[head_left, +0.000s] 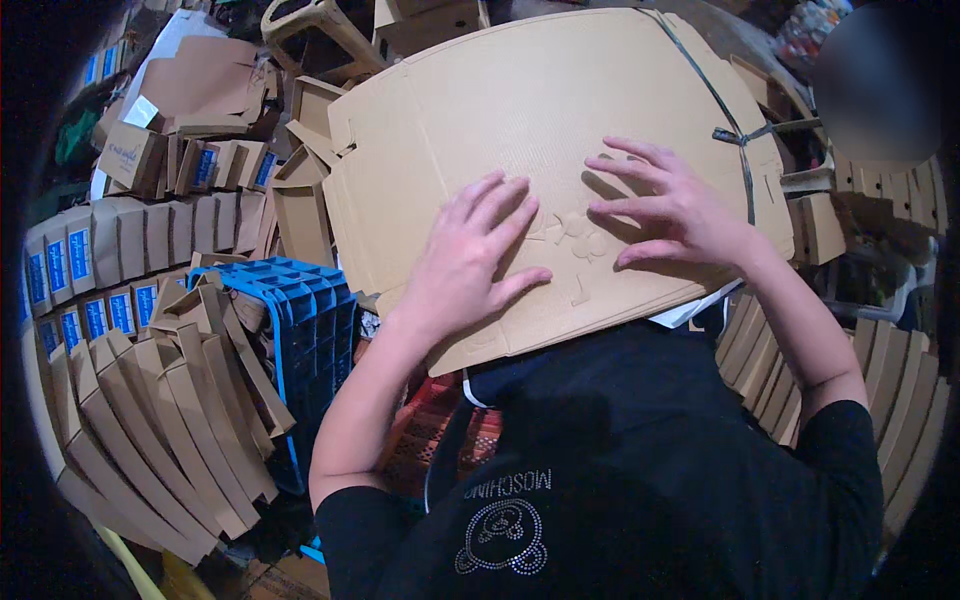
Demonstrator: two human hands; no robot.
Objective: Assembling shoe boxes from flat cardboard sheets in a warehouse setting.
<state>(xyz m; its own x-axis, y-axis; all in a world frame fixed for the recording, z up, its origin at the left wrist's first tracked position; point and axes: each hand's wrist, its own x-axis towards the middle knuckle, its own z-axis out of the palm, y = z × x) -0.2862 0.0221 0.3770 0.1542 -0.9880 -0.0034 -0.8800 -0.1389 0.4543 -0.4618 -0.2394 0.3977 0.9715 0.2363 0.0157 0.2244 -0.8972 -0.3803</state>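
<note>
A thick stack of flat brown cardboard sheets (500, 110) lies before me, close to my body. A dark strap (735, 137) runs across its right end and is knotted there. My left hand (468, 260) rests on the top sheet at the near left, fingers stretched and slightly apart, with nothing in them. To the right, my right hand (670, 205) hovers over or lightly touches the same sheet; its fingers are spread and hold nothing. Between both hands, small cut shapes (582, 238) mark the sheet's surface.
On the left stands a blue plastic crate (310, 320) beside rows of folded cardboard boxes (165, 420) with blue labels. More box rows (890, 400) line the right. A beige plastic stool (320, 35) is behind the stack. A red perforated surface (440, 440) shows below.
</note>
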